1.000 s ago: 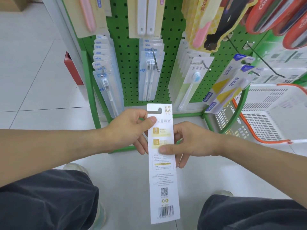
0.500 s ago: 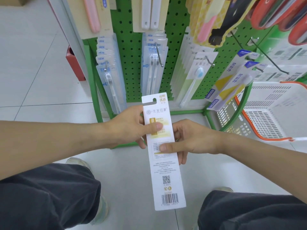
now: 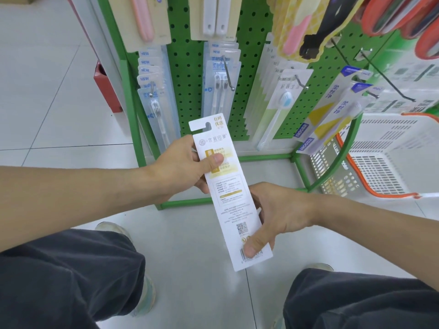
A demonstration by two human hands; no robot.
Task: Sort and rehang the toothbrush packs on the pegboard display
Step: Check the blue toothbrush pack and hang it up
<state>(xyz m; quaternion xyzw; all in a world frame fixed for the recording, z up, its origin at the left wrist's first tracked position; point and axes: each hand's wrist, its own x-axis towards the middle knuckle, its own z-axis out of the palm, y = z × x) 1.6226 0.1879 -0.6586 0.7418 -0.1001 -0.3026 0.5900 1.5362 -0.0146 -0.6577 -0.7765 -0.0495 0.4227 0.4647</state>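
Pinching the upper half of the long white cardboard toothbrush pack [image 3: 229,193], the left hand [image 3: 180,169] is holding it just below the green perforated metal pegboard [image 3: 187,74]. Nearer the pack's barcode end, the right hand [image 3: 278,210] is gripping its edge, thumb on top. It is looking light, flat and bendable, so holding near the hang slot is seeming wisest.

A green perforated metal pegboard [image 3: 247,67] carries hanging clear toothbrush packs [image 3: 219,84]; its frame stands on the white tiled floor [image 3: 47,91].
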